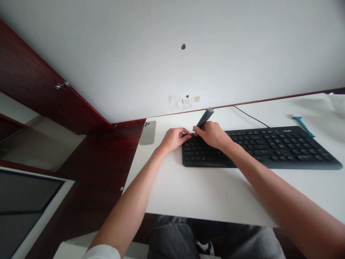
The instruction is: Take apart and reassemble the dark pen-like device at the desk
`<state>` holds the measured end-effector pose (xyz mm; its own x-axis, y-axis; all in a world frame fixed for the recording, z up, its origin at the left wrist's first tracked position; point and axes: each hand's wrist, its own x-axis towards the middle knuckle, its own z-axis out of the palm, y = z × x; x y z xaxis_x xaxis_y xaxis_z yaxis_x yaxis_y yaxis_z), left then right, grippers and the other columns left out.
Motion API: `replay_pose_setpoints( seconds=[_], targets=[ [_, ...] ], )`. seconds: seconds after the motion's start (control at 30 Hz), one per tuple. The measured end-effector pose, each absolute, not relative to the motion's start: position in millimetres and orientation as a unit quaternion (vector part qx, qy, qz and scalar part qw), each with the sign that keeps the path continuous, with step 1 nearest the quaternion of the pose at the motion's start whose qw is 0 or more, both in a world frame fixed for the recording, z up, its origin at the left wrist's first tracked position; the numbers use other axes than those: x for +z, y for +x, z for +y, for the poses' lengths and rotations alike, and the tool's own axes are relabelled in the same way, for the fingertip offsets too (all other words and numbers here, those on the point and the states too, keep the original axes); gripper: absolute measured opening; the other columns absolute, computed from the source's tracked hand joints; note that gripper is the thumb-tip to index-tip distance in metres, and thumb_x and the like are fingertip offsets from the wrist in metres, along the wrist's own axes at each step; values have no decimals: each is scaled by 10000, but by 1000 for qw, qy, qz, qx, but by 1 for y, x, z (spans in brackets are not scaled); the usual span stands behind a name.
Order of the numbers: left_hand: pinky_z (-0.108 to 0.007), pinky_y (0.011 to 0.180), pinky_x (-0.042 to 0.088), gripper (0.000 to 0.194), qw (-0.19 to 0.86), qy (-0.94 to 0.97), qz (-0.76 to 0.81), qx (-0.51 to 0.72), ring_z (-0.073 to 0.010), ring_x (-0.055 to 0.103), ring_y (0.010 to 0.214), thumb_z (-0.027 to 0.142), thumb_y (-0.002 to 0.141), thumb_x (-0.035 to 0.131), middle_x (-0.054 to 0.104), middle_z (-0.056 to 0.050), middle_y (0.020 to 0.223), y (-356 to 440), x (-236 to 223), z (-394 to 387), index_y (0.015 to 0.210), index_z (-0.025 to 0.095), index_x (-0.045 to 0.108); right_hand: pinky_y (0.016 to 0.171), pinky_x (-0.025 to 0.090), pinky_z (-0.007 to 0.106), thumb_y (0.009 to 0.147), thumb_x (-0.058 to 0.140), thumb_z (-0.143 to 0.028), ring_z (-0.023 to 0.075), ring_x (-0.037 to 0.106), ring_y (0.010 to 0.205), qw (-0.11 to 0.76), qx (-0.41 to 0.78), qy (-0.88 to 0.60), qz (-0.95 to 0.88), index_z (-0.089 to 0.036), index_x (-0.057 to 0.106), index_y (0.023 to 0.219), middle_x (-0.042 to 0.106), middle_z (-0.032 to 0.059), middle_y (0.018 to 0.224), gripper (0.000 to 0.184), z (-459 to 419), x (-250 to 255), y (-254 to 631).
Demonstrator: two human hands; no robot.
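A black keyboard (258,149) lies on the white table, with both hands at its left end. My right hand (211,133) is closed round a dark grey, stick-like tool (205,118) with a silvery upper end. The tool leans up and to the right, and its lower end is hidden by the fingers over the top row of keys. At the keyboard's upper left corner, my left hand (175,139) has thumb and forefinger brought together close to the keys. Whatever may be between those fingertips is too small to make out.
A phone (148,133) lies face down near the table's left edge. Behind the keyboard runs its black cable (252,116). A blue plastic tool (304,126) rests by the keyboard's upper right corner. The wall (121,72) stands close behind the table.
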<state>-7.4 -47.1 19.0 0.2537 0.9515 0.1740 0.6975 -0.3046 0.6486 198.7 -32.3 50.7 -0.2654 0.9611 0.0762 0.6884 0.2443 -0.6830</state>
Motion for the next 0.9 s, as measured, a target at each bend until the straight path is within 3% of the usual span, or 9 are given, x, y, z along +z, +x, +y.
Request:
replay_pose_setpoints(
  seconds=[0.17,0.5,0.67,0.9],
  targets=[
    [-262,603,300,336,230,758,540,284,-111,394,566,347,920,707,453,76,582,-7,18,-47,1230,234,773,625,375,299,946,585,-350,194,605,637,242,271,-536,-762,-157,714,715,681,80,623,328,-34,51,199],
    [-278,607,295,193,205,764,547,273,-113,428,577,397,891,766,535,47,599,-9,19,-44,974,242,845,677,411,289,990,552,-365,226,682,751,243,262,-523,-774,-169,713,737,729,107,696,359,-36,52,198],
    [-273,605,296,176,197,770,546,266,-116,438,579,378,904,745,528,45,599,-7,20,-44,960,236,833,699,416,295,987,555,-333,235,694,766,227,241,-540,-774,-177,704,718,732,120,717,345,-38,57,198],
    [-278,606,294,170,205,772,545,254,-129,438,581,355,921,707,507,40,603,-5,25,-48,969,232,815,643,385,315,961,560,-332,208,620,637,238,236,-576,-746,-162,698,703,700,103,633,338,-41,56,192]
  ],
)
